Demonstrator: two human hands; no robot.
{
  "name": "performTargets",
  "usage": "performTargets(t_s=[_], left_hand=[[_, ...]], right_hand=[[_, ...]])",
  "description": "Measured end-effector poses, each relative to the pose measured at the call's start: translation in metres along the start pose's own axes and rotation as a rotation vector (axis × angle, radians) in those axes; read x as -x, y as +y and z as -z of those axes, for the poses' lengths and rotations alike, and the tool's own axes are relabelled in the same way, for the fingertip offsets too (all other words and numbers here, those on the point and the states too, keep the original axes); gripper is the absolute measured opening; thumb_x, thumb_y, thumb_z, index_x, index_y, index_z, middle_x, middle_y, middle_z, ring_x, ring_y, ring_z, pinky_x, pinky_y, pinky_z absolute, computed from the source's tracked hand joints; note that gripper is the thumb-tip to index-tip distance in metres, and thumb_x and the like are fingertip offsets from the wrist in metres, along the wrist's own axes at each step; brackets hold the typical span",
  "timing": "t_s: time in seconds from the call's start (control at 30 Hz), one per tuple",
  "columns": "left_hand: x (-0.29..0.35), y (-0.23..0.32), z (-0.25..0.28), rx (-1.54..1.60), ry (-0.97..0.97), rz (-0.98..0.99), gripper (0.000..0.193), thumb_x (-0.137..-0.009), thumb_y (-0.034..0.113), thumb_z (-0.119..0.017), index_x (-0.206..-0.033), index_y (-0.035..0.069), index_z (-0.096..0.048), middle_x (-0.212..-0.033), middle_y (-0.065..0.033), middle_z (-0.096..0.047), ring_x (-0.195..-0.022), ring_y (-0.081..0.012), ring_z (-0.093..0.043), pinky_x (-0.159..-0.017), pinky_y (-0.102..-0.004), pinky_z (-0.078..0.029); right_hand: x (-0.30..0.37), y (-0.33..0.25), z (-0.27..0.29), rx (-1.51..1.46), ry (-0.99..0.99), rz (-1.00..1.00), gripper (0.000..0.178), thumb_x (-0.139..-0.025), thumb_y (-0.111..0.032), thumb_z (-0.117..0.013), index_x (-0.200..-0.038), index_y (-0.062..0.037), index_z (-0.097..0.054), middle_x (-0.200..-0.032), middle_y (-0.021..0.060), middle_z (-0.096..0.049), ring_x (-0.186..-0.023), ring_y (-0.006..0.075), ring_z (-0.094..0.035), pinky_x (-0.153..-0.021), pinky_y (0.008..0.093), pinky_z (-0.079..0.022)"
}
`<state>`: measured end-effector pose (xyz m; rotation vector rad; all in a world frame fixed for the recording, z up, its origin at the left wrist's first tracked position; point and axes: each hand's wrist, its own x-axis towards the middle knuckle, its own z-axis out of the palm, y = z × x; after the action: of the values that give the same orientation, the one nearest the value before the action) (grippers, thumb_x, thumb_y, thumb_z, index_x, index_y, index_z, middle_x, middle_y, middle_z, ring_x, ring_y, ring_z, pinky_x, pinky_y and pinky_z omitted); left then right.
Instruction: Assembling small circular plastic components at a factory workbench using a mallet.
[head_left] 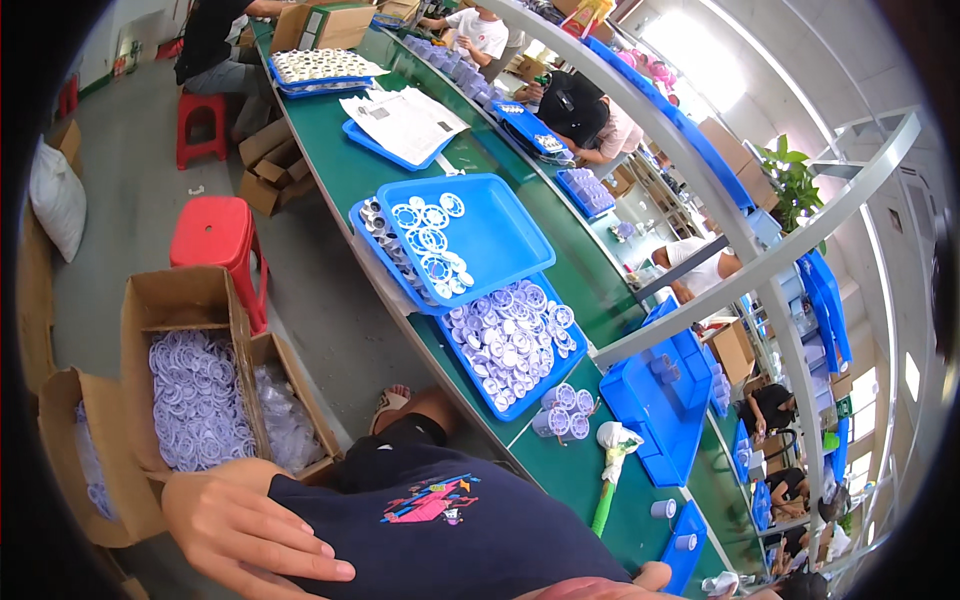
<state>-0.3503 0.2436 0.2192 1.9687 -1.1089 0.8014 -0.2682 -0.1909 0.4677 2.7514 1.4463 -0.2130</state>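
Observation:
My left hand (255, 530) lies against the front of my dark shirt (470, 520), its fingers stretched out and nothing in them. Only a small bit of my right hand (654, 577) shows at the lower edge, beside the table; its fingers are mostly cut off. Nearest to it, a small blue tray (685, 545) holds a pale cup-shaped part, and another such part (663, 509) stands just behind. A tool with a green handle (604, 508) and a white wrapped head lies on the green table. Several clear-lilac cups (562, 412) stand together left of it.
On the table (520, 445), a blue tray of pale round parts (510, 345) sits by a stacked blue tray with white rings (490, 215). A large blue bin (665, 400) stands to the right. Cartons (200, 400) of lilac rings and a red stool (215, 235) stand left. Other people work beyond.

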Motion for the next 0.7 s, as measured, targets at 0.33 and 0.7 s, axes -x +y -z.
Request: performTargets(t_s=[0.33,0.7], left_hand=[[-0.005,0.011,-0.009,-0.064,-0.020,-0.017,0.026,-0.091,0.010,-0.072,-0.116,0.007,-0.078,-0.122,-0.0221,-0.074,-0.100,-0.0299,-0.074,-0.086,-0.0380,-0.060],[-0.031,-0.037,0.015,0.117,-0.335,-0.242,0.028,-0.098,0.017,-0.072,-0.126,0.018,-0.073,-0.124,-0.0092,-0.075,-0.103,-0.0248,-0.075,-0.084,-0.0354,-0.062]], right_hand=[[-0.011,-0.034,0.006,-0.373,0.112,-0.489,0.035,-0.090,-0.002,-0.064,-0.121,0.0139,-0.067,-0.129,0.0245,-0.068,-0.118,0.0344,-0.068,-0.099,0.0404,-0.060],[-0.021,-0.115,-0.008,-0.938,0.442,-1.429,0.040,-0.089,-0.001,-0.065,-0.126,0.0143,-0.065,-0.134,0.0250,-0.065,-0.123,0.0340,-0.065,-0.104,0.0409,-0.058]])
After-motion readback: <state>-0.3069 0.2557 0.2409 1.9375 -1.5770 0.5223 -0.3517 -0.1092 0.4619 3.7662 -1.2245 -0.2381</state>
